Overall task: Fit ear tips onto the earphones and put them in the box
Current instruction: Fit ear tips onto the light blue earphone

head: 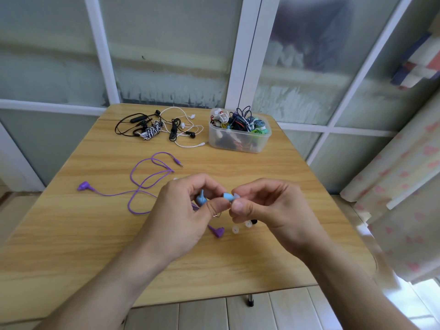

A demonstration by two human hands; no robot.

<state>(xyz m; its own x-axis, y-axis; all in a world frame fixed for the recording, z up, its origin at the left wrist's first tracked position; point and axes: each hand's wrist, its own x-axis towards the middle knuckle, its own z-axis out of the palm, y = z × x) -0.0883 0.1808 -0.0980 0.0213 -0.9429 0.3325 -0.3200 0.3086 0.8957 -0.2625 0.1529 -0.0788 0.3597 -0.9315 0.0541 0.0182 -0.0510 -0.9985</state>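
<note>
**Blue earbud met a clear tip above the table**

Blue earbud (227,196) sat pinched between the thumb and fingers of the left hand (188,210), held above the middle of the wooden table (71,234). A second blue earbud (201,200) of the same pair showed inside that hand's curled fingers. The right hand (266,208) pinched a translucent ear tip (236,196) at its fingertips, and the tip touched the end of the held earbud. Whether it was seated on the nozzle could not be told.

Under the hands lay two loose white ear tips (241,227) and a small black ear tip (254,221), close together on the tabletop. Purple wired earphones (147,179) sprawled to the left, one bud far out by the left edge and the other just below the left hand.

At the far side stood a clear plastic box (239,139), already heaped with coiled earphones. Beside it, to the left, lay a tangle of black and white earphones (164,127), apart from the box.
</note>
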